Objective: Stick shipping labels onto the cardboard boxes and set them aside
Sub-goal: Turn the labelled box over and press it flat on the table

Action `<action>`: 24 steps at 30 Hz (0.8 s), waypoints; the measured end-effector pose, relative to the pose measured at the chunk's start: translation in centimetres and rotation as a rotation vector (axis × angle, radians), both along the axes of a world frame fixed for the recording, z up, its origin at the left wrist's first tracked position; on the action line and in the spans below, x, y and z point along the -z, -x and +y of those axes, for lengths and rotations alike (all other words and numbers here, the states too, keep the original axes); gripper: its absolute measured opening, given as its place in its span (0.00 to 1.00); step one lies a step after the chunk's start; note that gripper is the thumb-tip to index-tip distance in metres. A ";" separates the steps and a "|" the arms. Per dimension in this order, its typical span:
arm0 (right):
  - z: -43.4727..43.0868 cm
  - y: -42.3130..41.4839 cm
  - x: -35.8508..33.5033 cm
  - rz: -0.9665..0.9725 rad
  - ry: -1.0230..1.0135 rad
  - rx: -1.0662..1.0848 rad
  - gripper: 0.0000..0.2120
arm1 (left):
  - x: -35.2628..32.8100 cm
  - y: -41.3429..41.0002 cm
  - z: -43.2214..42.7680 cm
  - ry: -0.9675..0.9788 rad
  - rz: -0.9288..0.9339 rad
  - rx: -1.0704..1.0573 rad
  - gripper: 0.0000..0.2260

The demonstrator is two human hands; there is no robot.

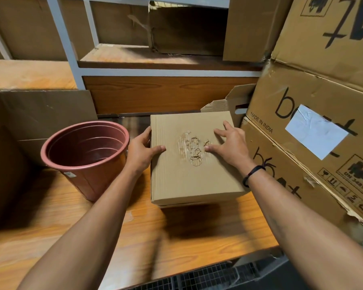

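A small plain cardboard box stands on the wooden table, its top torn and scuffed in the middle where paper has been peeled off. My left hand grips the box's left edge, thumb on the top face and fingers down the side. My right hand lies flat on the top at the right, fingers spread over the far right corner. No label shows on this box. A white label is stuck on a large printed carton at the right.
A reddish-brown plastic bucket stands just left of the box, close to my left wrist. Large cartons are stacked at the right and a flattened carton leans at the left. A metal-framed shelf rises behind.
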State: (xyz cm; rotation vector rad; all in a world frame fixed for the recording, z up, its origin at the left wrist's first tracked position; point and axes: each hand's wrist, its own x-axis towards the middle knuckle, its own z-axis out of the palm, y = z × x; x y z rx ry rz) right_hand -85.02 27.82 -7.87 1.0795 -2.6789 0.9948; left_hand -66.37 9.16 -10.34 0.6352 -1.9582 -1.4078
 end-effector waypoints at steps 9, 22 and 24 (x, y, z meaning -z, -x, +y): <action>2.1 -3.0 5.2 0.084 0.226 0.050 0.52 | 3.3 -0.6 1.9 0.018 0.037 -0.132 0.46; 6.1 -5.1 12.8 -0.002 0.138 0.151 0.59 | 9.7 -3.1 2.2 -0.090 -0.102 -0.128 0.28; 6.5 -5.3 13.7 -0.008 0.161 0.168 0.54 | 10.6 -3.4 2.3 -0.118 -0.111 -0.121 0.25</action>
